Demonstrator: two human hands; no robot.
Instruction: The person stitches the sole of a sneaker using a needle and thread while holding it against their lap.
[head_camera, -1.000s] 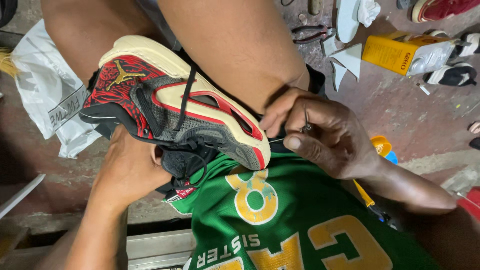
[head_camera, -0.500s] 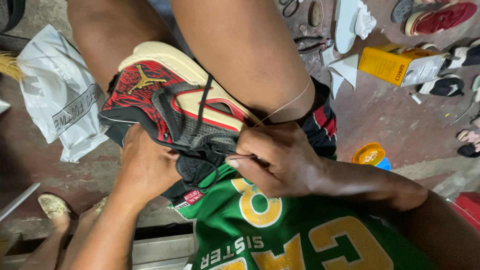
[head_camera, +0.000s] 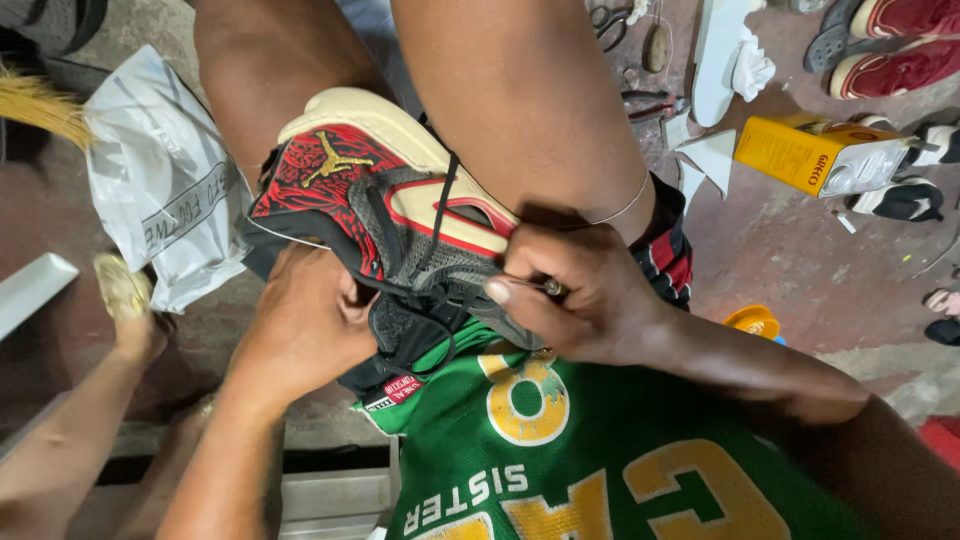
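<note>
A red, black and cream sneaker (head_camera: 370, 205) lies wedged between my thighs, its sole turned away from me. My left hand (head_camera: 300, 330) cups it from below near the heel and tongue. My right hand (head_camera: 580, 295) presses against the shoe's side and pinches a thin metal needle (head_camera: 550, 288) at the upper's edge. A pale thread (head_camera: 625, 208) runs from that hand across my right thigh. Loose black laces hang over the shoe's mesh. My green and yellow jersey (head_camera: 600, 460) fills the bottom of the view.
A crumpled white plastic bag (head_camera: 160, 200) lies on the floor at left. A yellow glue can (head_camera: 815, 155), white sole pieces (head_camera: 725, 60), scissors (head_camera: 605, 18) and several shoes (head_camera: 895, 70) sit at upper right. An orange lid (head_camera: 752, 322) lies by my right arm.
My right hand has moved left from beside the shoe's toe onto its side, pulling the thread taut across my thigh. The view has shifted, and a foot has come into sight at left.
</note>
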